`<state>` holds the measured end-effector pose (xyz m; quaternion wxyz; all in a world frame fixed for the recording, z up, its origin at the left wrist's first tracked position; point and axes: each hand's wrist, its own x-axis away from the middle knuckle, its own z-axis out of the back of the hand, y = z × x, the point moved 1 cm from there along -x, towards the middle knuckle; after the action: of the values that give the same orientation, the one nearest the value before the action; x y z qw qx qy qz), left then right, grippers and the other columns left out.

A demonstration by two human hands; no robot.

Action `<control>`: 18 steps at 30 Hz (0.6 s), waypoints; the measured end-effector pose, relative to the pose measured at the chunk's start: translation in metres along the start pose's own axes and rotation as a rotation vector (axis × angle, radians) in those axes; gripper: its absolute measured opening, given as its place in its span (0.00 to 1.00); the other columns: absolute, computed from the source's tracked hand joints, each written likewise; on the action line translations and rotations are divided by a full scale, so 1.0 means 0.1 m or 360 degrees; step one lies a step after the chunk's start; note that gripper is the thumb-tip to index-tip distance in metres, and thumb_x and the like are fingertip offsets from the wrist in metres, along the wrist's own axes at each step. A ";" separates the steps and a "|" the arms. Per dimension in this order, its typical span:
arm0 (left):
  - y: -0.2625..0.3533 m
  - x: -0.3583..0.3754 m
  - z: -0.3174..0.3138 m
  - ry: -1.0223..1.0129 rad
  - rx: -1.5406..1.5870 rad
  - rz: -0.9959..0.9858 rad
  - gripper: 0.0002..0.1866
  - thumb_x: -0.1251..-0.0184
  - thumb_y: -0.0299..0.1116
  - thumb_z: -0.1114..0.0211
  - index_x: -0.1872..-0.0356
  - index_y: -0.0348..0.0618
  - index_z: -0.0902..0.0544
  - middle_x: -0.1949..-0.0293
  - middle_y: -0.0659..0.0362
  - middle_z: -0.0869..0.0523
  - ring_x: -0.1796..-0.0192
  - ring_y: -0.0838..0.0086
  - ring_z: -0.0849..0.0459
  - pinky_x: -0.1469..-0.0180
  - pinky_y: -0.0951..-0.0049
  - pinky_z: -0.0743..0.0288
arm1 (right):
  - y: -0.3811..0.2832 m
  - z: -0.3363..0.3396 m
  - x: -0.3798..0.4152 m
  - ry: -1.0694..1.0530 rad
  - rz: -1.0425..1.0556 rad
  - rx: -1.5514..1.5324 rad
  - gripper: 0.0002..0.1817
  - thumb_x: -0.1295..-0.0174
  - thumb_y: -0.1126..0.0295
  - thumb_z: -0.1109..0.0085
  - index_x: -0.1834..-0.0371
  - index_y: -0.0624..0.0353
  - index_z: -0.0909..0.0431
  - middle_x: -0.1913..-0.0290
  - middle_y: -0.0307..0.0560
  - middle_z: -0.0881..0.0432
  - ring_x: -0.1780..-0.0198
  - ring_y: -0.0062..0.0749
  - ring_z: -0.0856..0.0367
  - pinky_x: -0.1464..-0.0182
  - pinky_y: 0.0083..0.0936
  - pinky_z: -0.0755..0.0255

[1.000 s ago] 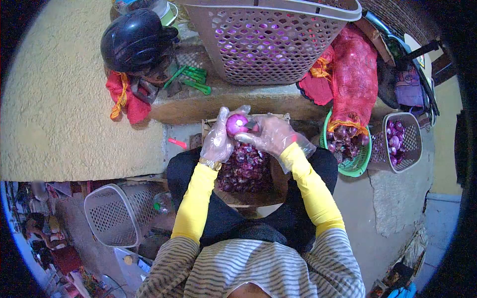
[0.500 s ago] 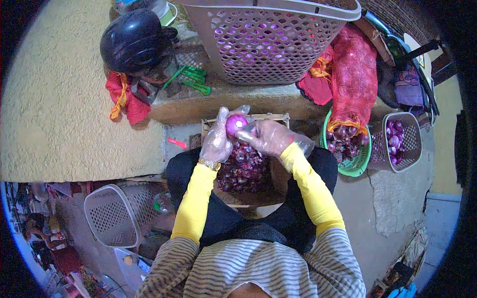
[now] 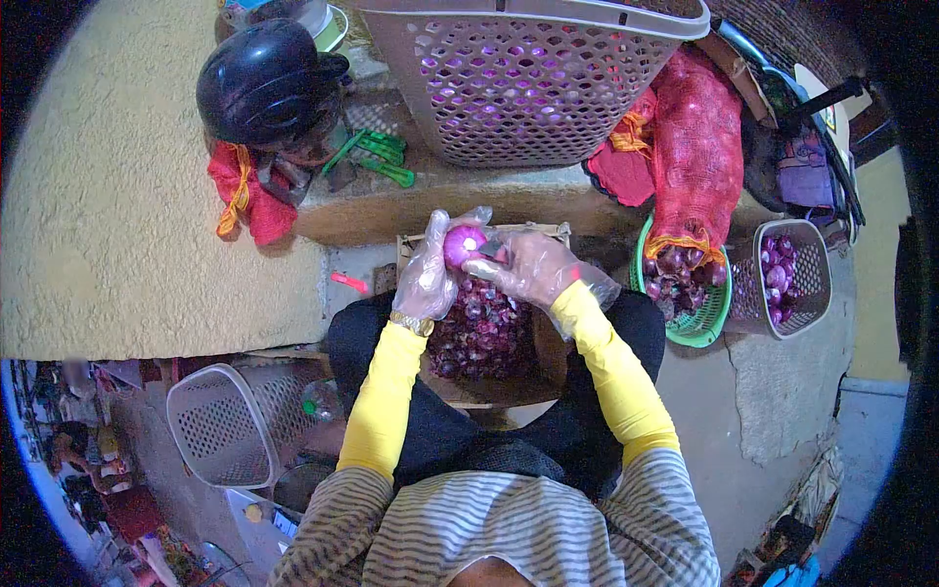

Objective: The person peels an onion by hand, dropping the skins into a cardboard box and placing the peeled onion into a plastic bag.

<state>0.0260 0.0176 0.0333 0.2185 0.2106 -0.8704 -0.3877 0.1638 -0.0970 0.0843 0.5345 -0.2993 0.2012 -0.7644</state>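
My left hand (image 3: 430, 269), in a clear plastic glove, is closed around a peeled purple onion (image 3: 464, 245) with a pale cut spot facing up. Close against the onion's right side is my gloved right hand (image 3: 533, 269), its fingers curled around what looks like a small knife (image 3: 498, 252). Most of that knife is hidden by the fingers; a dark bit shows near the thumb and a red bit by the palm. Under both hands, between my knees, a box (image 3: 550, 367) contains a heap of onion skins (image 3: 479, 338).
A large crate of onions (image 3: 548, 93) stands on the ledge ahead. To the right, a red mesh sack (image 3: 696, 147) spills onions into a green basket (image 3: 696, 328), beside a smaller onion basket (image 3: 817, 303). Leftward are a black helmet (image 3: 264, 83) and a tipped basket (image 3: 220, 430).
My right thumb and fingers have shifted slightly against the onion's right side. The left hand keeps the onion in nearly the same place.
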 end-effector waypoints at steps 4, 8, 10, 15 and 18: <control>-0.03 -0.02 0.04 -0.0004 -0.0001 -0.0023 0.33 0.19 0.57 0.55 0.41 0.33 0.20 0.35 0.47 0.20 0.36 0.61 0.20 0.30 0.59 0.29 | 0.08 -0.10 -0.04 0.0038 0.0009 -0.0076 0.39 0.38 0.29 0.47 0.65 0.62 0.15 0.71 0.66 0.16 0.65 0.61 0.16 0.60 0.52 0.25; -0.02 0.00 0.04 -0.0016 0.0032 0.0008 0.33 0.19 0.57 0.55 0.41 0.33 0.20 0.36 0.47 0.20 0.38 0.61 0.19 0.30 0.59 0.28 | 0.11 -0.13 -0.05 0.0020 0.0098 -0.0203 0.38 0.33 0.32 0.52 0.65 0.62 0.15 0.71 0.67 0.17 0.65 0.64 0.17 0.59 0.51 0.25; -0.03 -0.01 0.07 -0.0016 -0.0031 0.0001 0.34 0.19 0.58 0.55 0.40 0.33 0.21 0.37 0.46 0.19 0.39 0.61 0.17 0.32 0.59 0.26 | 0.07 -0.10 -0.03 -0.0025 0.0090 -0.0245 0.38 0.32 0.32 0.53 0.65 0.63 0.16 0.70 0.67 0.17 0.65 0.64 0.17 0.59 0.51 0.25; -0.02 0.00 0.02 0.0015 0.0028 0.0026 0.34 0.19 0.58 0.55 0.39 0.32 0.22 0.39 0.47 0.18 0.42 0.61 0.16 0.35 0.59 0.23 | 0.06 -0.07 -0.03 -0.0043 0.0140 -0.0170 0.39 0.31 0.32 0.56 0.72 0.62 0.18 0.77 0.60 0.19 0.71 0.57 0.18 0.64 0.48 0.27; -0.01 0.00 0.01 0.0049 0.0014 0.0026 0.35 0.19 0.59 0.56 0.38 0.33 0.22 0.41 0.48 0.17 0.43 0.63 0.15 0.36 0.61 0.22 | 0.10 -0.15 -0.04 0.0009 0.0198 0.0034 0.38 0.32 0.33 0.54 0.74 0.61 0.17 0.76 0.60 0.18 0.70 0.58 0.17 0.64 0.48 0.26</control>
<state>0.0253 0.0174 0.0325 0.2341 0.2103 -0.8703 -0.3788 0.1619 -0.0967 0.0659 0.5834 -0.2785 0.2127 -0.7327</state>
